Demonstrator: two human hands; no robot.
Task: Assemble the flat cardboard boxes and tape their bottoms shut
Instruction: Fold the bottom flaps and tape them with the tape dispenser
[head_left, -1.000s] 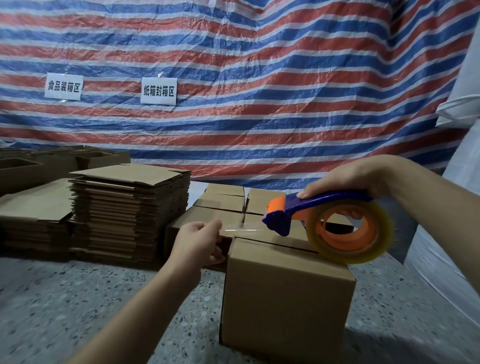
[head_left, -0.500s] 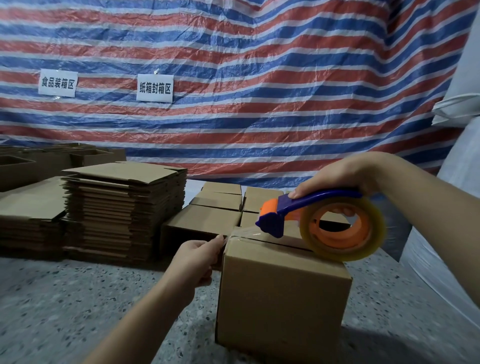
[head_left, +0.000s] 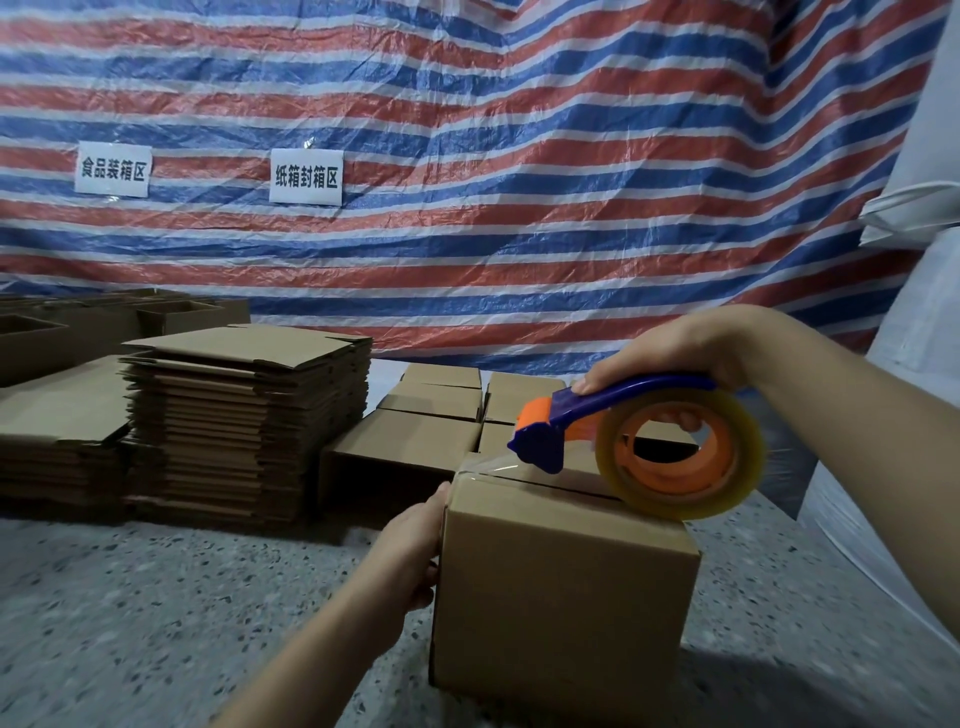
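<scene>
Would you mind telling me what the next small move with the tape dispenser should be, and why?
Probably draw the tape dispenser back along the seam toward the box's right edge. The tape end already laps over the far-left top edge, the left hand steadies that side, and most of the seam looks untaped.

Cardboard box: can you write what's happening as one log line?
step: taping seam | box | left hand: steadying side | right hand: gripping tape dispenser

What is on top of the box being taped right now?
On the box sits the tape dispenser, gripped by the right hand, with clear tape stuck over the far-left edge. The flap seam shows partly; the dispenser covers the rest. The left hand braces the side.
</scene>
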